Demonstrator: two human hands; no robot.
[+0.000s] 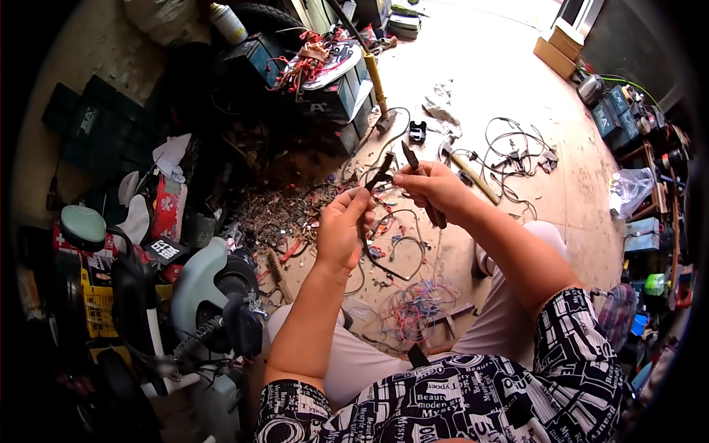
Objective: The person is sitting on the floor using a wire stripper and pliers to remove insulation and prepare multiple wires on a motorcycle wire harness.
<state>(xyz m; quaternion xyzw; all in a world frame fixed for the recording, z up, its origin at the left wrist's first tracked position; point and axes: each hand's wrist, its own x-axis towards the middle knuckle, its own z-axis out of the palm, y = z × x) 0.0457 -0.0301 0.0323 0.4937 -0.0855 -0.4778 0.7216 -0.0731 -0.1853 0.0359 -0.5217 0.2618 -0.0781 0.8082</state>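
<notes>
My left hand (343,225) is closed round a black cable (381,176), whose forked end sticks up past the fingertips while its tail hangs below the hand. In my right hand (437,189) is a dark pointed tool that looks like pliers (410,156); its tip points away from me and its handle ends show under the palm. Both hands are close together above the floor, the right fingertips beside the cable's forked end. Whether they touch it I cannot tell.
Cable scraps (295,214) cover the floor at left, with thin coloured wires (417,310) between my legs. A hammer (473,176) and looped cables (517,151) lie to the right. Scooter parts (203,284) crowd the left; boxes (317,107) stand ahead, and a loaded shelf (650,184) at right.
</notes>
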